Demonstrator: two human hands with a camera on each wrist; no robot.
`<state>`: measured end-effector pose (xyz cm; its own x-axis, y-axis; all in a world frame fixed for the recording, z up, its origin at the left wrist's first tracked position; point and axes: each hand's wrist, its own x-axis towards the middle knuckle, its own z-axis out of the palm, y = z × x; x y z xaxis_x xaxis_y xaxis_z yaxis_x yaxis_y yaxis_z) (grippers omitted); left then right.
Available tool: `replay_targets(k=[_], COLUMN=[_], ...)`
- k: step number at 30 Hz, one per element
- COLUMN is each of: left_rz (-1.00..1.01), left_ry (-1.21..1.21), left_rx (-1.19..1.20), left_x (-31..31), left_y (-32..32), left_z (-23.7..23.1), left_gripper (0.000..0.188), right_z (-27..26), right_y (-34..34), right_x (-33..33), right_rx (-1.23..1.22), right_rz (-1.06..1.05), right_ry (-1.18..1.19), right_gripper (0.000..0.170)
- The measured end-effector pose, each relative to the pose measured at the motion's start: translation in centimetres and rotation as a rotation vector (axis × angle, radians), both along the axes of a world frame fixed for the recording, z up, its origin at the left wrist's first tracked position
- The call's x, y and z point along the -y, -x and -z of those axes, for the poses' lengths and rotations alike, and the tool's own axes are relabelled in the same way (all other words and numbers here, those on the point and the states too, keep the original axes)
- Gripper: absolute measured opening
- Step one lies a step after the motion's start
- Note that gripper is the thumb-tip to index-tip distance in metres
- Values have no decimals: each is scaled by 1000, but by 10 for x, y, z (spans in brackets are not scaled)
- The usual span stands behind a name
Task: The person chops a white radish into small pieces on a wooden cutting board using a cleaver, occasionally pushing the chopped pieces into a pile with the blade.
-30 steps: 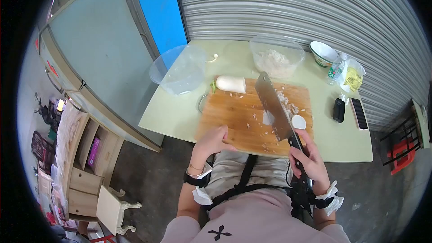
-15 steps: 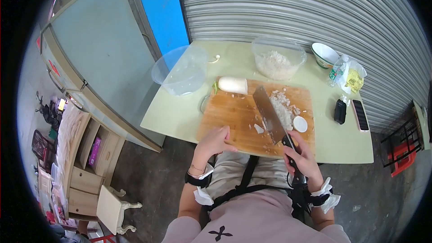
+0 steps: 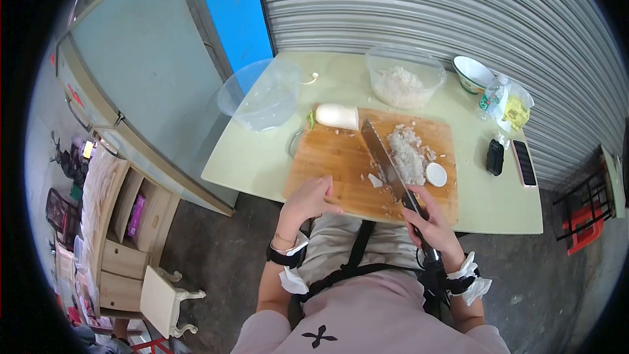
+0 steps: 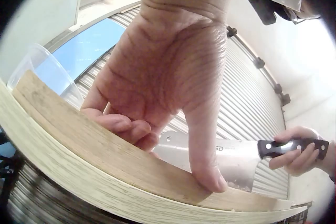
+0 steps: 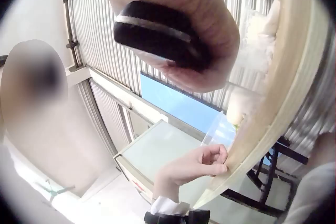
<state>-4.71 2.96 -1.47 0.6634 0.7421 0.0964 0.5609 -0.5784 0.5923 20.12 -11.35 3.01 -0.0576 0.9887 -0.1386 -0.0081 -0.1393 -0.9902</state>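
My right hand grips the black handle of a cleaver. Its broad blade slants over the wooden cutting board, left of a heap of chopped white radish. My left hand rests at the board's near left edge, fingers loosely bent over the top and straight thumb against the edge. A cut white radish with a green tip lies at the board's far left. A round white piece sits right of the heap, and a small chip lies left of the blade.
Behind the board stands a clear tub of chopped white bits. A clear basin is at the back left. At the right are a bowl, a bottle, a yellow-marked bag, a black item and a phone.
My right hand has moved left with the cleaver, whose blade has come away from the radish heap and now lies left of it, uncovering the heap. The left hand stays at the board's edge.
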Motion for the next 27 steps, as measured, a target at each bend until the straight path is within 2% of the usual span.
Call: replay_targets(k=[7,10,16,18,24,27], left_rz=[11,4,1,-24,20,-20], left_ry=[7,76,16,113,-4,137], left_rx=[-30,-24,-35,-59,-42,10], left_x=[1,0,-1,1,-1,1], left_y=[0,1,1,0,0,0], left_z=[-2,-3,-5,-7,-3,-2], left_gripper=[53,53,53,52,52,52], right_z=[-19,-28,2,1,-10,-26], right_y=[-2,-2,-4,-6,-4,-4], right_x=[9,14,-1,-2,4,15], right_rx=[-90,-92,-55,-45,-84,-104], right_rz=[107,118,76,58,98,117], right_ry=[23,-57,21,26,20,18], right_gripper=[45,43,44,45,45,44])
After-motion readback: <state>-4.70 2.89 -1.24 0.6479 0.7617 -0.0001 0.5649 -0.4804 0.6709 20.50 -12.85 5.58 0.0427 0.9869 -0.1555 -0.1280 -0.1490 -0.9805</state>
